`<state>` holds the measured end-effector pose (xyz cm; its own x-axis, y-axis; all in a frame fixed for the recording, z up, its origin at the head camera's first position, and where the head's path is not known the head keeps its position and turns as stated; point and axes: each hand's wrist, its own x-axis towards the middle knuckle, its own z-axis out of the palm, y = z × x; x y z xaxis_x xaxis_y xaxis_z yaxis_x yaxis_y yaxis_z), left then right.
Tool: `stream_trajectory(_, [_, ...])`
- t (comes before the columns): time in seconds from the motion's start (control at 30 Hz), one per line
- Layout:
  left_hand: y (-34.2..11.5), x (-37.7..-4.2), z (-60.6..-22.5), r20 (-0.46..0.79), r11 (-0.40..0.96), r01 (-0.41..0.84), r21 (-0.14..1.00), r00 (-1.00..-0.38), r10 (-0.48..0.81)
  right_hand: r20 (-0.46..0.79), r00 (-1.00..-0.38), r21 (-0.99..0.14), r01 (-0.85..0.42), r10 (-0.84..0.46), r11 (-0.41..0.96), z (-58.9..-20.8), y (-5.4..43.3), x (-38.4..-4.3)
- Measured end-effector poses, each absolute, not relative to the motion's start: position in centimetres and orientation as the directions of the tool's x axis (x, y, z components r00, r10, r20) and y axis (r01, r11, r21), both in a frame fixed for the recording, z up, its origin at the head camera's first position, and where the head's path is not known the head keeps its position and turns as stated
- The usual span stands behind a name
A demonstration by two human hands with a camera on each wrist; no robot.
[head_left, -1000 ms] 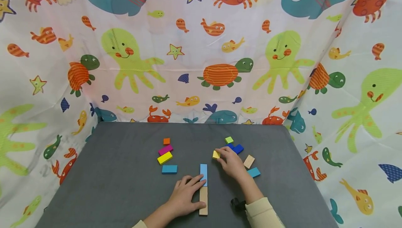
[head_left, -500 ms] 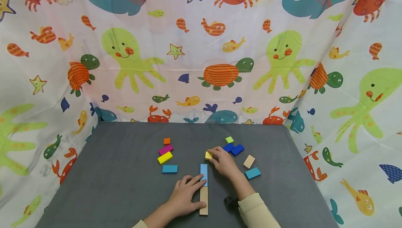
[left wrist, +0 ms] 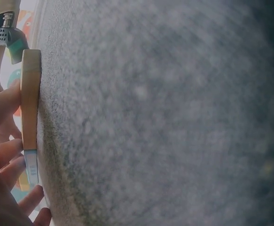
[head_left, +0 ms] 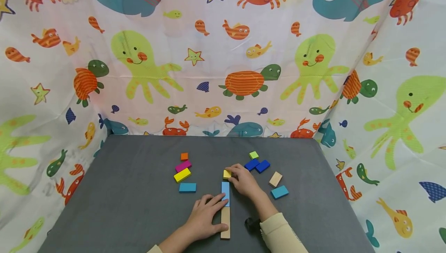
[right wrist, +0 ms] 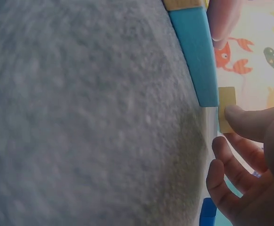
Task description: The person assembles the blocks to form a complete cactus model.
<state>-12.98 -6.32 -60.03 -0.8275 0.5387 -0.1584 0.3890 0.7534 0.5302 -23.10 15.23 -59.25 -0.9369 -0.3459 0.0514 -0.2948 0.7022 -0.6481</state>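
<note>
A plain wooden block and a light blue block lie end to end in a line on the grey table. My left hand rests along this row, its thumb on the wooden block and its spread fingertips on the blue one. Just past the blue block's far end, my right hand pinches a small yellow block between thumb and fingers. In the right wrist view the thumb presses on the yellow block, beside the end of the blue block.
To the left lie an orange block, a magenta block, a yellow block and a teal block. On the right are a lime block, two dark blue blocks, a wooden block and a teal block.
My right hand has moved left with the small yellow block, from beside the dark blue blocks to the far end of the light blue block. The left hand has stayed in place.
</note>
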Motion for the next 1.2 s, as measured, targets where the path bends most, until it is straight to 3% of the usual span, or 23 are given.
stream_trajectory(0.6, [-6.36, -12.93, -59.99, -0.153, 0.749, 0.389, 0.536, -0.828, 0.540, 0.063, -0.913, -0.627, -0.350, -0.403, 0.696, -59.77, 15.05, -22.69])
stream_trajectory(1.2, [-6.34, -12.97, -59.93, -0.176, 0.758, 0.380, 0.530, -0.825, 0.536, 0.028, -0.917, -0.661, -0.316, -0.399, 0.681, -59.55, 15.00, -22.70])
